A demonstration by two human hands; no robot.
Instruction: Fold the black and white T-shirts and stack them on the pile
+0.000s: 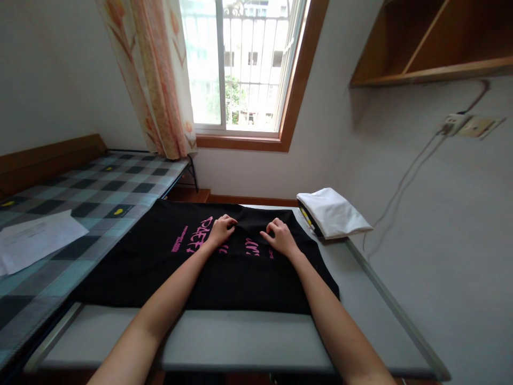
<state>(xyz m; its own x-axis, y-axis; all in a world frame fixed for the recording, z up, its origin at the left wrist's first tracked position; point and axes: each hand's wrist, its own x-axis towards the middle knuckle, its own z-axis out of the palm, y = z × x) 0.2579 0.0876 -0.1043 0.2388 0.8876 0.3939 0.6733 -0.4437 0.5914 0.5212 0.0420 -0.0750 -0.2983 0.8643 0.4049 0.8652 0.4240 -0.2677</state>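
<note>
A black T-shirt (248, 286) with pink lettering lies spread across the pale table, its left part reaching over beside the bed. My left hand (222, 231) rests on the lettered area, its thumb and fingers drawn together on the cloth. A short way to the right, my right hand (279, 238) bends its fingers toward the thumb, pinching at the same fabric. Small creases run through the cloth between both hands. The fingertips are partly hard to make out against the black.
Folded white cloth (336, 214) lies at the table's back right, with something dark and yellow under it. The grey-topped table (248, 339) meets the wall at right. A checked bed (132, 187) with paper sheets (44, 240) is at left. Cables (404, 176) hang from a wall socket.
</note>
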